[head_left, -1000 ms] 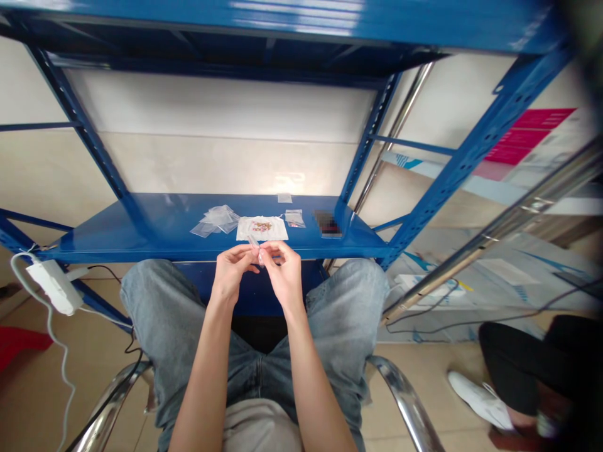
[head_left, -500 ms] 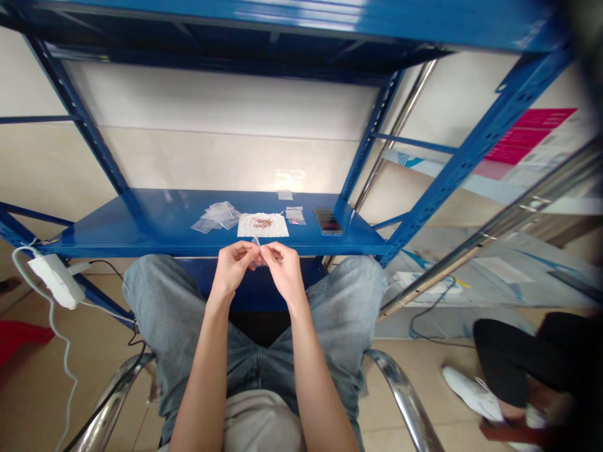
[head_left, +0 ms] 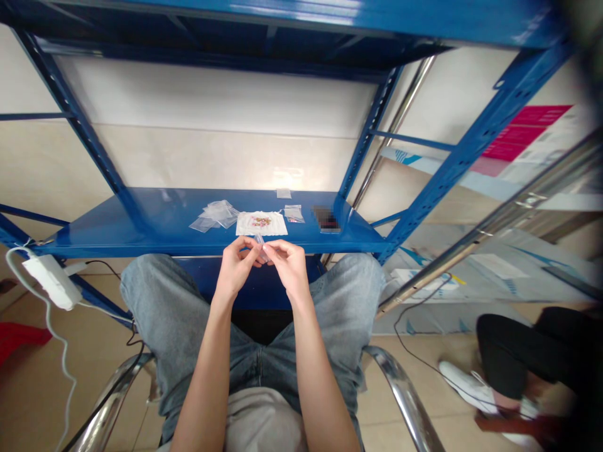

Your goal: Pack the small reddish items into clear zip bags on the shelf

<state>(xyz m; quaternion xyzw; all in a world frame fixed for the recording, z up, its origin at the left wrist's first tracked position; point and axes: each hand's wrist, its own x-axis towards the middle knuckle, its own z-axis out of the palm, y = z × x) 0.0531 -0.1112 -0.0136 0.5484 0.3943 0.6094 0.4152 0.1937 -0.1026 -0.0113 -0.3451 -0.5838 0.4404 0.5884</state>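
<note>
Between the fingertips of my left hand [head_left: 240,263] and my right hand [head_left: 286,263] is a small clear plastic bag [head_left: 259,239], pinched from both sides just in front of the shelf edge. Most of the bag is hidden by the fingers, so its contents cannot be made out. Behind it, on the blue shelf [head_left: 136,232], lies a white cloth [head_left: 247,224] bearing a little heap of colourful small pieces [head_left: 262,221]. A loose pile of clear plastic bags [head_left: 217,215] is spread to its left. To its right rests a bag with small coloured bits inside [head_left: 294,214].
A small flat packet [head_left: 283,193] lies at the shelf's back, and a dark, pixelated object [head_left: 326,219] at its right. Blue uprights [head_left: 362,141] frame the shelf. A power strip [head_left: 54,282] hangs at the left. Another person's white shoe [head_left: 466,384] is at lower right.
Both hands have shifted very slightly to the right, and a bit more of the clear bag shows above the fingertips. The things on the shelf stay where they were.
</note>
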